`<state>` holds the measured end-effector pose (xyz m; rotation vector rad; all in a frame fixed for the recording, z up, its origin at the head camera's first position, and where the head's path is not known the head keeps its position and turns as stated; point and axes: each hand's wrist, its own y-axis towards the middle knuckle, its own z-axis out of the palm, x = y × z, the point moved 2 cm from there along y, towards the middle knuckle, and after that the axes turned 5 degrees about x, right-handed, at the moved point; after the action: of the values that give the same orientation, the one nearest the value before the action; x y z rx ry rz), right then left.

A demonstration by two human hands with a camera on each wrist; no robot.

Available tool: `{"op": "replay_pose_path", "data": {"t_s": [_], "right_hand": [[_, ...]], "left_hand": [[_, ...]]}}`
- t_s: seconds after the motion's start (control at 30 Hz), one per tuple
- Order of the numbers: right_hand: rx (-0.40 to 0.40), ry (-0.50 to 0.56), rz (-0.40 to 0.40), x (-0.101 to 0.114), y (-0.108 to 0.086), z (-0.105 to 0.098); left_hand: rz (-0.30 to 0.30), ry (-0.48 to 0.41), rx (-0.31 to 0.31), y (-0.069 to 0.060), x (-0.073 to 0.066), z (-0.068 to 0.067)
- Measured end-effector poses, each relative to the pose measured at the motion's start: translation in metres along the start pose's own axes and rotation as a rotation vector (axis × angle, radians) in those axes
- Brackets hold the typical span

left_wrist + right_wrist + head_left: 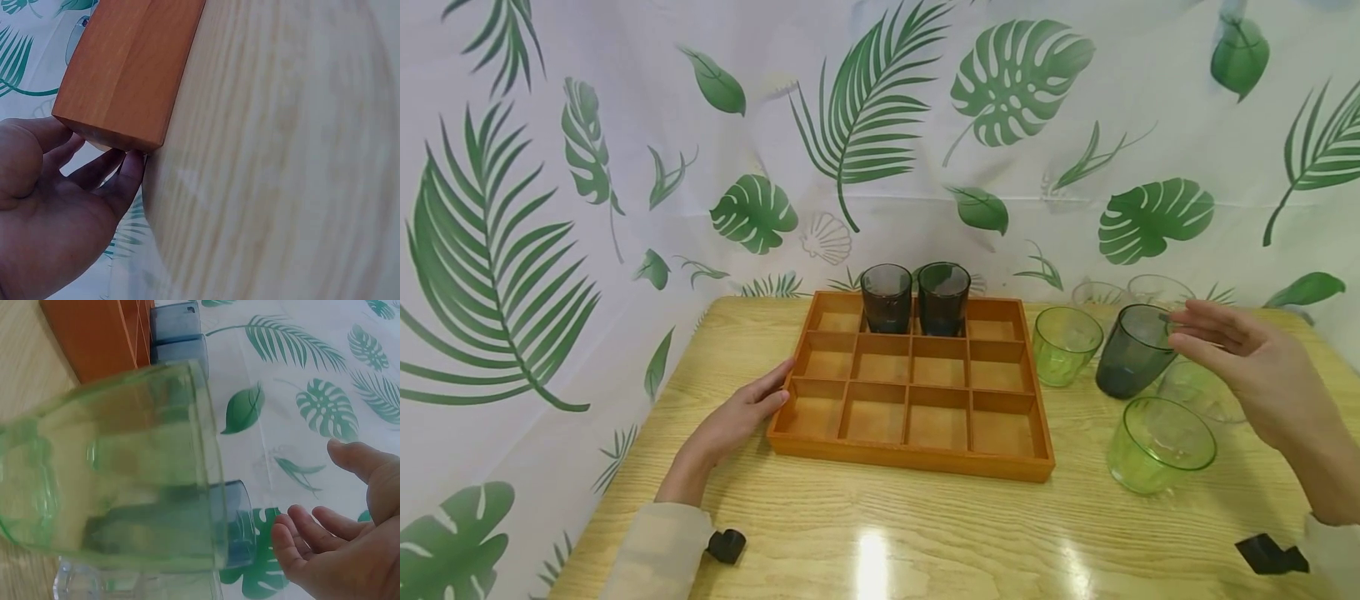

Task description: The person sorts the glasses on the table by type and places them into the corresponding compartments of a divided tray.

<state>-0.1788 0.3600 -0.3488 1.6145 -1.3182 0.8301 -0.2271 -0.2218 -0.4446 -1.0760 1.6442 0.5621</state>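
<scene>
A wooden tray [910,454] divided into several compartments lies on the table. Two dark grey tumblers [887,300] stand side by side in the middle compartments of its back row. My left hand [741,421] touches the tray's left wall from outside, fingertips against the wood. My right hand [1255,367] hovers at the right with thumb and fingers apart and nothing between them. Nearest to it is another dark grey tumbler [1131,354] on the table. A green tumbler [1063,346] stands beside the tray, and a wider green tumbler [1157,450] is closer to me.
Clear glasses [1159,287] stand behind the dark tumbler at the back right, partly hidden. Another pale glass [1206,396] is by the right hand. A leaf-patterned cloth [895,167] hangs behind the wooden table [820,525].
</scene>
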Motion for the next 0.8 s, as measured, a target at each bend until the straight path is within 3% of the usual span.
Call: {"op": "replay_pose_path", "data": {"t_s": [0.3, 0.8], "right_hand": [[-0.048, -0.086, 0.017, -0.018, 0.0, -0.018], [0.027, -0.281, 0.082, -0.035, 0.014, -0.014]], "left_hand": [[0.008, 0.008, 0.004, 0.0, -0.001, -0.001], [-0.003, -0.02, 0.004, 0.001, 0.001, 0.0]]}}
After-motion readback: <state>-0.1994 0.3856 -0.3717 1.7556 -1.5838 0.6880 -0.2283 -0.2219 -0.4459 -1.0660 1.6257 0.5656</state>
